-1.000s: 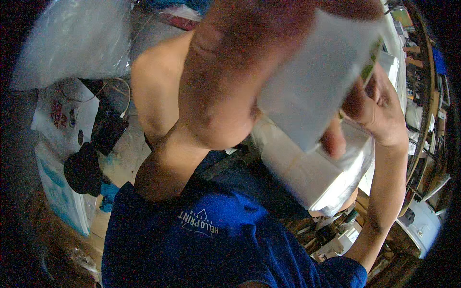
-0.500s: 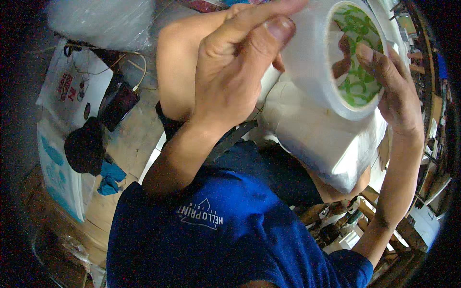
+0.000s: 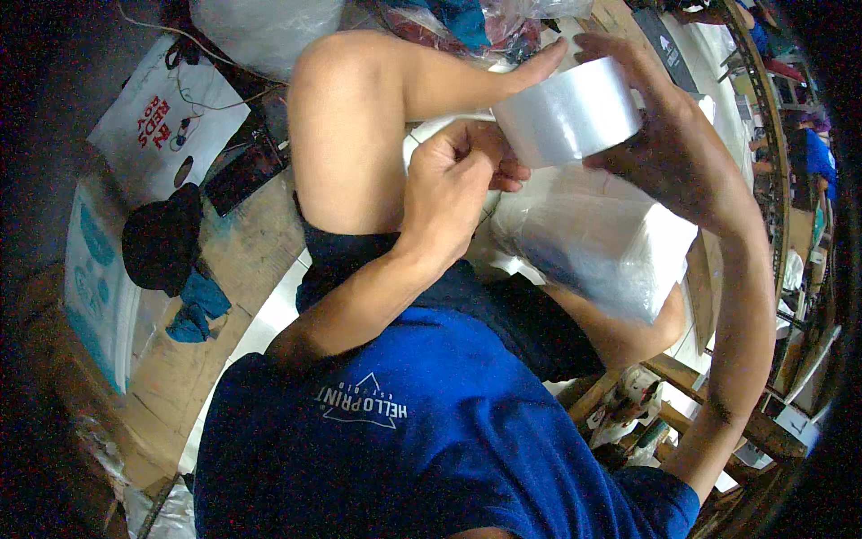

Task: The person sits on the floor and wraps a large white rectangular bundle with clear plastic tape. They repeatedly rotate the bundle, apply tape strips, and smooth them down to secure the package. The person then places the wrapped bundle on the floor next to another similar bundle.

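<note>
- Head view: the right hand [image 3: 673, 148] is gripping the wide, round, glossy silver-grey roll of plastic tape [image 3: 567, 115], its fingers curving around the roll's right side.
- The left hand [image 3: 453, 184] is curling its fingers in just beside the roll's lower left edge, thumb near index finger; cannot tell whether it is pinching a strip.
- The roll is sitting between the two hands, raised above the white bundle wrapped in clear plastic [image 3: 611, 247].
- Judgement on handling: a steady right-hand hold by the rims would be serving best, leaving the broad outer band free; the left fingertips would be working best close to the roll, feeling lightly for an edge and keeping any strip flat and untwisted.
- Roll's look: its outer band is facing the camera, smooth, with a pale bright sheen; its axis is tilting slightly. No loose end is showing clearly.
- Well left of the left hand, a black rounded cloth hat [image 3: 160, 241] is lying beside a crumpled blue cloth [image 3: 193, 310].
- A flat, dark, rectangular device [image 3: 247, 175] is lying nearer that hand.
</note>
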